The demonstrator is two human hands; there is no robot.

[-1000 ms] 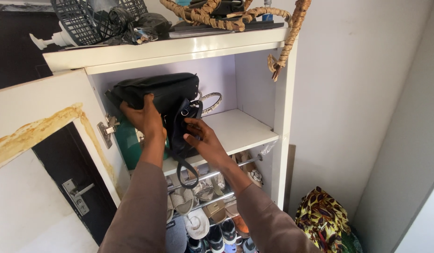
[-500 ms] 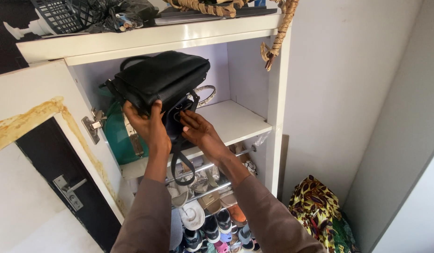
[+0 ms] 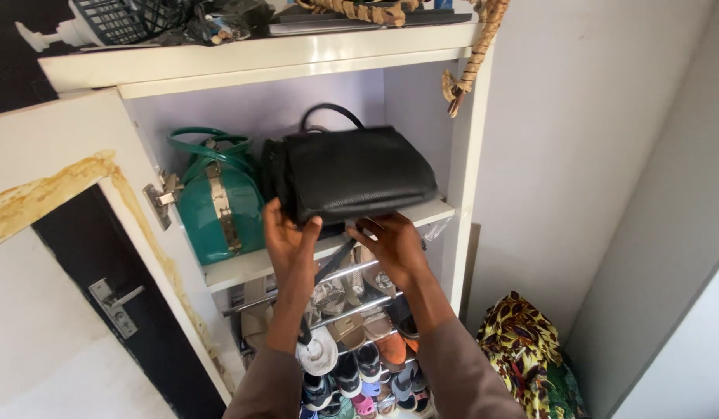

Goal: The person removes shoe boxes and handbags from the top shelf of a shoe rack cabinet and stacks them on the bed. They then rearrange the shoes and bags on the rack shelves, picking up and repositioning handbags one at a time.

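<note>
The black leather handbag [image 3: 352,174] with a looped top handle lies on its side on the white wooden cupboard shelf [image 3: 243,266], its lower edge at the shelf's front lip. The left hand [image 3: 290,239] has its grip pressed onto the bag's lower left corner, thumb on the front face and fingers underneath. The right hand [image 3: 392,242] cups under the bottom edge further right; its fingers curl up against the base, but whether they truly pinch the leather cannot be told. A dark strap [image 3: 334,262] hangs from the bag down between the two wrists.

To seat the bag well, it looks wise to push from both corners evenly, so that the bag slides back square and does not twist into the glossy teal hard-sided handbag [image 3: 218,202] standing just beside it on the left. The loose strap probably wants tucking up, since it could catch on the chrome shoe rails [image 3: 352,271] below. The open white cupboard door [image 3: 57,233] with its peeling yellowish edge stands close to the left arm.

No package or sign shows clearly enough to tell. On the cupboard top sit a dark plastic lattice basket [image 3: 123,19] and a braided rope-like cord [image 3: 472,62] that hangs down the right side. Pairs of shoes [image 3: 352,365] fill the lower racks, and a bright patterned cloth bundle [image 3: 530,349] lies on the floor by the wall.
</note>
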